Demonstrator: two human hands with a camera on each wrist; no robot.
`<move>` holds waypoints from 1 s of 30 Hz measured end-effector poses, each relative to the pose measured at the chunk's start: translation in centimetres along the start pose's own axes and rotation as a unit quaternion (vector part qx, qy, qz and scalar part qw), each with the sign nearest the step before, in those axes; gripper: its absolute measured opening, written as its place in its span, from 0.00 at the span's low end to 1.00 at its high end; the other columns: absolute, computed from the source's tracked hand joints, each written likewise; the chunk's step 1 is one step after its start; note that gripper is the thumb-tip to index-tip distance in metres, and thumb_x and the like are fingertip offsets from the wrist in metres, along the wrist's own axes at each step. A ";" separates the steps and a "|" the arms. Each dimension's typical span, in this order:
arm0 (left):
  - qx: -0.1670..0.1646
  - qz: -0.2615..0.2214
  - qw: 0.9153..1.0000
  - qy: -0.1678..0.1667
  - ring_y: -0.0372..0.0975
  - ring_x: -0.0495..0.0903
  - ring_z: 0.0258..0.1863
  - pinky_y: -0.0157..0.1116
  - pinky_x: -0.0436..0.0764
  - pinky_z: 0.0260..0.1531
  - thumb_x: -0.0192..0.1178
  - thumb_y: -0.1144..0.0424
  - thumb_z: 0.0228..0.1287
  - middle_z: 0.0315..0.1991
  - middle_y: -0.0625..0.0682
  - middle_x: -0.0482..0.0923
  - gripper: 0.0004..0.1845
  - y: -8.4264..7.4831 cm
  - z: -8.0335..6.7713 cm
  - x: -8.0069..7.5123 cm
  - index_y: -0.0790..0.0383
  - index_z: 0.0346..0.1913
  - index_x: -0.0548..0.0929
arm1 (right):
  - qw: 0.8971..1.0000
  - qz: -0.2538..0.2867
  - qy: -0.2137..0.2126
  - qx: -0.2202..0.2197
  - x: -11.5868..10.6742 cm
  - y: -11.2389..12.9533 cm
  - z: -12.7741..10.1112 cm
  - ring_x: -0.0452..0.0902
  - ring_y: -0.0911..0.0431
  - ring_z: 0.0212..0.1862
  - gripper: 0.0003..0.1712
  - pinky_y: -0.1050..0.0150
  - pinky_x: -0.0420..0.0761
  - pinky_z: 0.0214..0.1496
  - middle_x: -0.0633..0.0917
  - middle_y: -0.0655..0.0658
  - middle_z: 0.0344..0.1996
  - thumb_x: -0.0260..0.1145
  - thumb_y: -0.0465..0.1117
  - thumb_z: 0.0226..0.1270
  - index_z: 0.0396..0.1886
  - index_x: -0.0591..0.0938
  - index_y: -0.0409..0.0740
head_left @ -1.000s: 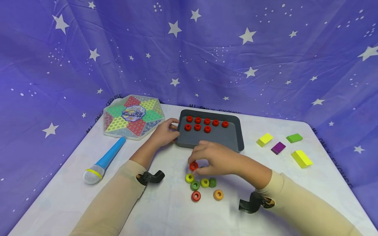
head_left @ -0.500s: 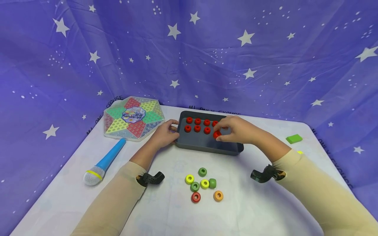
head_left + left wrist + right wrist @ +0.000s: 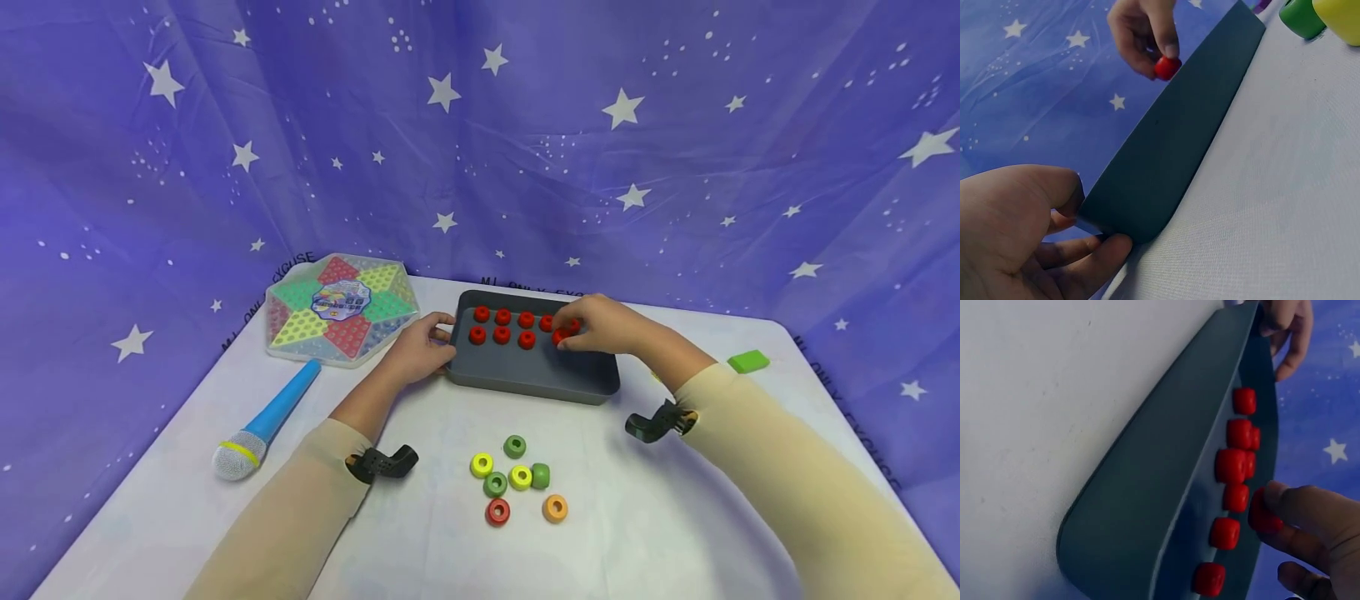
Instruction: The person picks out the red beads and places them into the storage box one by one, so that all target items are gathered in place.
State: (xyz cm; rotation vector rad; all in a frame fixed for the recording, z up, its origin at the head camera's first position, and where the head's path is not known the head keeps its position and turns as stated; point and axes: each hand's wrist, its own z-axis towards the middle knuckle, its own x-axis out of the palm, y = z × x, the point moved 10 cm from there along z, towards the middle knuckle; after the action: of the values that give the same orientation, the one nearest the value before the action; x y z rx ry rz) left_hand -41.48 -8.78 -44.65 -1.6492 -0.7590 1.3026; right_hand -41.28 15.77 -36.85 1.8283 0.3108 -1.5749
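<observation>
My right hand point(image 3: 602, 325) is over the right part of a dark grey tray point(image 3: 525, 383). It pinches a red bead point(image 3: 1264, 511) between thumb and fingers, held above the tray floor in the right wrist view. Several red beads point(image 3: 502, 335) lie in the tray in two rows, some partly hidden by this hand. My left hand point(image 3: 417, 353) grips the tray's left end, with the thumb at the rim and fingertips low on the wall in the left wrist view.
Nearer on the white table lie several beads: yellow point(image 3: 482, 465), green point(image 3: 514, 447), red point(image 3: 497, 512) and orange point(image 3: 555, 508). A toy microphone point(image 3: 270, 417) and a star-patterned board game point(image 3: 341, 310) are at left. A green block point(image 3: 748, 361) lies at right; my right arm hides other blocks.
My right hand has picked up a red bead from the table group and carried it up over the tray, then slightly right. The left hand stays at the tray's end.
</observation>
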 end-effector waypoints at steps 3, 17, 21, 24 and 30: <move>-0.006 -0.001 1.000 0.002 0.47 0.85 0.43 0.40 0.88 0.34 0.61 0.65 0.63 0.55 0.60 0.80 0.30 0.4 -0.2 0.1 0.57 0.69 0.72 | 1.000 -0.007 0.016 0.009 1.1 -0.6 0.7 0.80 0.54 0.41 0.17 0.53 0.84 0.49 0.89 0.49 0.42 0.74 0.42 0.62 0.50 0.88 0.43; 0.000 -0.010 1.000 0.000 0.46 0.85 0.43 0.40 0.88 0.32 0.61 0.65 0.62 0.54 0.59 0.81 0.30 0.2 0.1 0.2 0.57 0.69 0.72 | 0.997 -0.062 0.039 0.007 3.4 -1.7 2.7 0.81 0.56 0.42 0.16 0.54 0.82 0.51 0.88 0.53 0.41 0.75 0.43 0.61 0.49 0.89 0.49; 0.004 -0.010 1.000 0.002 0.46 0.86 0.42 0.40 0.88 0.33 0.60 0.65 0.62 0.53 0.58 0.81 0.30 0.0 0.1 0.2 0.58 0.69 0.72 | 0.997 -0.068 0.021 -0.001 3.2 -1.5 2.5 0.81 0.54 0.46 0.17 0.51 0.82 0.54 0.88 0.51 0.44 0.76 0.43 0.60 0.50 0.89 0.48; 0.006 -0.006 1.000 -0.004 0.45 0.86 0.41 0.40 0.88 0.33 0.60 0.65 0.62 0.53 0.58 0.82 0.30 -0.1 0.1 -0.1 0.58 0.69 0.72 | 0.998 -0.061 -0.005 -0.024 2.3 -0.5 2.2 0.80 0.51 0.46 0.18 0.51 0.81 0.52 0.87 0.47 0.44 0.76 0.43 0.60 0.50 0.88 0.45; 0.005 -0.003 1.000 -0.006 0.45 0.86 0.41 0.40 0.88 0.33 0.60 0.65 0.62 0.53 0.58 0.82 0.30 -0.2 0.1 -0.1 0.58 0.69 0.72 | 0.998 -0.035 -0.032 -0.038 0.6 2.7 0.0 0.80 0.47 0.51 0.23 0.50 0.82 0.53 0.85 0.45 0.51 0.75 0.46 0.62 0.56 0.86 0.45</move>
State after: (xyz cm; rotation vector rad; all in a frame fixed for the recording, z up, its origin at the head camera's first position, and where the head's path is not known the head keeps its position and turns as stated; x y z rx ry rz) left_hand -41.56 -8.78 -44.41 -1.6318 -0.7636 1.3118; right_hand -39.55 13.66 -36.53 1.7232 0.4046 -1.6430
